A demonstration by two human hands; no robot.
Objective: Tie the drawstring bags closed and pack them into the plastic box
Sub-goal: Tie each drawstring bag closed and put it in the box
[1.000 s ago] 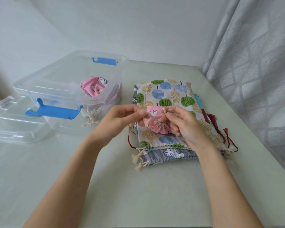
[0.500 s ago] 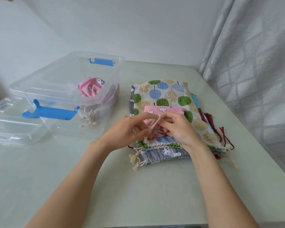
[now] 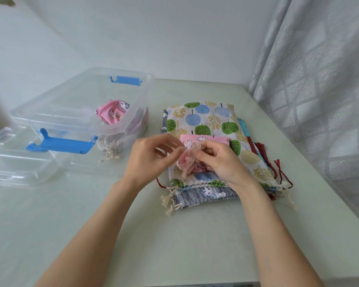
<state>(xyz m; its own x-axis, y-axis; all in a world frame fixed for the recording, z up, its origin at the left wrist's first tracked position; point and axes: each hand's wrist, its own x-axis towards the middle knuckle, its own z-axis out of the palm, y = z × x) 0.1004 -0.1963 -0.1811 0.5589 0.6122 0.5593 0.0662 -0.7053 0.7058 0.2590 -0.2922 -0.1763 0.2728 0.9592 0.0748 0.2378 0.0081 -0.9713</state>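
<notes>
- A pale green table (image 3: 174, 235) carries everything and meets the wall at its far edge.
- A clear plastic box (image 3: 56, 112) with blue handles stands on its left part.
- The box's clear lid (image 3: 15, 162) lies flat just left of the box.
- A stack of flat drawstring bags (image 3: 211, 125) lies right of the box, the tree-print bag on top.

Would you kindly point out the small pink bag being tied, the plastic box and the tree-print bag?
small pink bag (image 3: 205, 140), head view, on its flat pink body.
plastic box (image 3: 116, 125), head view, on its near right rim.
tree-print bag (image 3: 203, 117), head view, on its upper printed cloth.
</notes>
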